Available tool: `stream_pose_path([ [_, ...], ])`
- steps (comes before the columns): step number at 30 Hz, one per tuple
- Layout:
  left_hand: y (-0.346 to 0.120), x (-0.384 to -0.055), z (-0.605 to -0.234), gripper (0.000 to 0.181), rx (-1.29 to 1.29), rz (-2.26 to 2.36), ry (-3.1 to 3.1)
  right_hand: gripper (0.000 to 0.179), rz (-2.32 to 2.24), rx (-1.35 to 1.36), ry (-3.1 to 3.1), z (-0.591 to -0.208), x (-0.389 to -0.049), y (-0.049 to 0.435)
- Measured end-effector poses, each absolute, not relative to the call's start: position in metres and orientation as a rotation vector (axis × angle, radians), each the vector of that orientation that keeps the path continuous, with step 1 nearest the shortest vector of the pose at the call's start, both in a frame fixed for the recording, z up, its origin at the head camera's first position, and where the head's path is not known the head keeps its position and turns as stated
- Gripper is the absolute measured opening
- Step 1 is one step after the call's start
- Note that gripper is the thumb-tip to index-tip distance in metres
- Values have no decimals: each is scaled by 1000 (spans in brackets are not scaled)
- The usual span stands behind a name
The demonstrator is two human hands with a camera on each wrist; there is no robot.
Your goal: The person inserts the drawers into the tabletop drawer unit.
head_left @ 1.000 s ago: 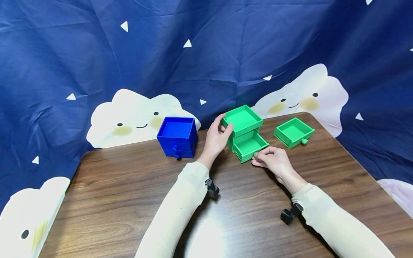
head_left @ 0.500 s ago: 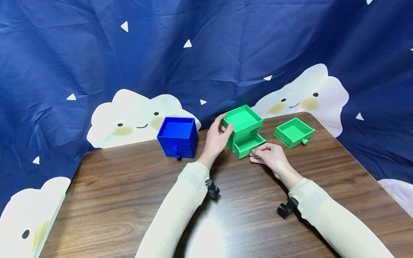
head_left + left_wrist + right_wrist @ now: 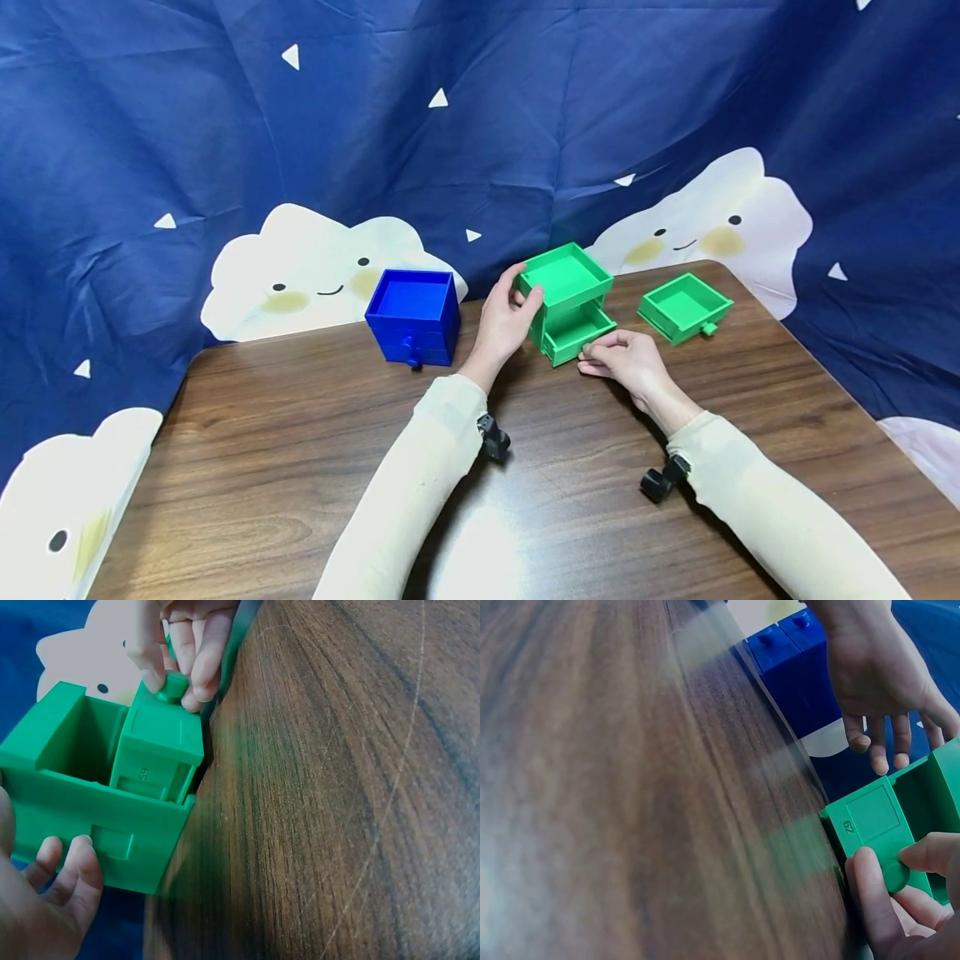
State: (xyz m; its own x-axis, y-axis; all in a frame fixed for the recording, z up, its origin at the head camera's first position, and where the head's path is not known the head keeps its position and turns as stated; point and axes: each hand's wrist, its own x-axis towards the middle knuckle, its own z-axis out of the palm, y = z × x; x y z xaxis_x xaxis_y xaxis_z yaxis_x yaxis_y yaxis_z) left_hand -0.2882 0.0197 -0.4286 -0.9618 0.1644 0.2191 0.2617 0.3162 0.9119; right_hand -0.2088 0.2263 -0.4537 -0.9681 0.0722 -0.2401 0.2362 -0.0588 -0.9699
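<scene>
A small green drawer cabinet stands on the table, with a shallow tray top and an open middle slot. Its lower drawer sticks partly out of the front. My left hand holds the cabinet by its left side; in the left wrist view its fingertips rest on the side wall. Between thumb and fingers, my right hand pinches the round knob on the drawer's front. That knob also shows in the right wrist view, partly covered by the fingers.
A second green drawer with a knob lies detached to the right of the cabinet. To the left stands a blue drawer cabinet with its drawers in. Behind the wooden table hangs a blue curtain with clouds.
The lower green drawer has slid further into the cabinet, my right hand moving with it, mostly in the first half second. My left hand and the cabinet have stayed in place.
</scene>
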Motion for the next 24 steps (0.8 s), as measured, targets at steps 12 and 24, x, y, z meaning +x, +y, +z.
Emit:
stream_pose_path([
  [12,19,-289,-430,53,-403,-1736,-2474,15,-2196,376,2075,-457,-216,221],
  [24,18,-287,-428,54,-400,-1749,-2477,27,-2202,372,2061,-456,-223,220],
])
